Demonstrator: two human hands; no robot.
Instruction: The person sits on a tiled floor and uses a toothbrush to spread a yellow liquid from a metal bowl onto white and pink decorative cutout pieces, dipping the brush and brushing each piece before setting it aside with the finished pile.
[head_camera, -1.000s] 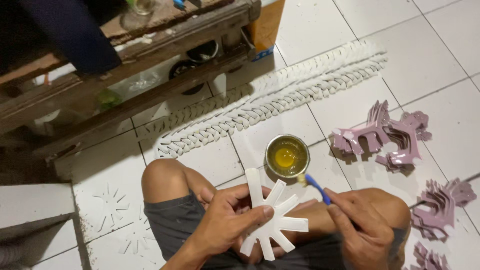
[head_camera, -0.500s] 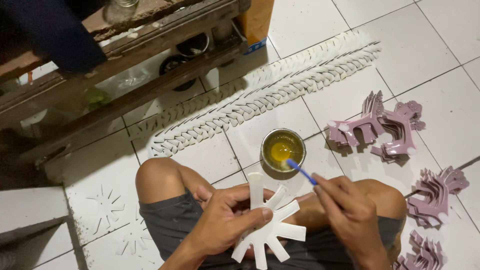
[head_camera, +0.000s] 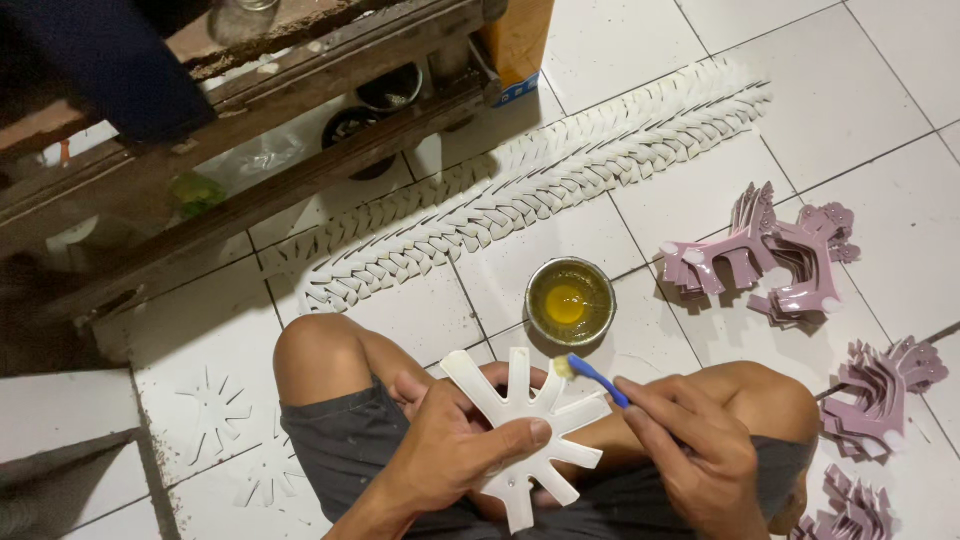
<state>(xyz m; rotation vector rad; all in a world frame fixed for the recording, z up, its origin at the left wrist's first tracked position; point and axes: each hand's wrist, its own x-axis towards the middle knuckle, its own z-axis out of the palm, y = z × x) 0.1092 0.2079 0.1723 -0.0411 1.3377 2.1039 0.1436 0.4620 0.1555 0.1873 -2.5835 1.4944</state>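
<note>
My left hand (head_camera: 455, 450) grips a white star-shaped cutout (head_camera: 522, 420) with several flat spokes, held over my lap. My right hand (head_camera: 690, 450) holds a small blue-handled brush (head_camera: 597, 379), its bristle tip touching the upper spokes of the cutout. Just beyond the cutout, a small round tin of yellow glue (head_camera: 569, 301) stands on the white tiled floor. I sit cross-legged, with my bare knees to either side of my hands.
A long white braided strip (head_camera: 540, 190) lies across the tiles. Piles of pink cutouts (head_camera: 760, 258) sit at the right, more (head_camera: 880, 385) near my right knee. Flat white star cutouts (head_camera: 212, 408) lie at the left. A wooden bench frame (head_camera: 250, 150) stands at the back left.
The brush has come away from the glue tin and back to the white cutout, where its tip now touches the spokes. My left hand has kept hold of the cutout.
</note>
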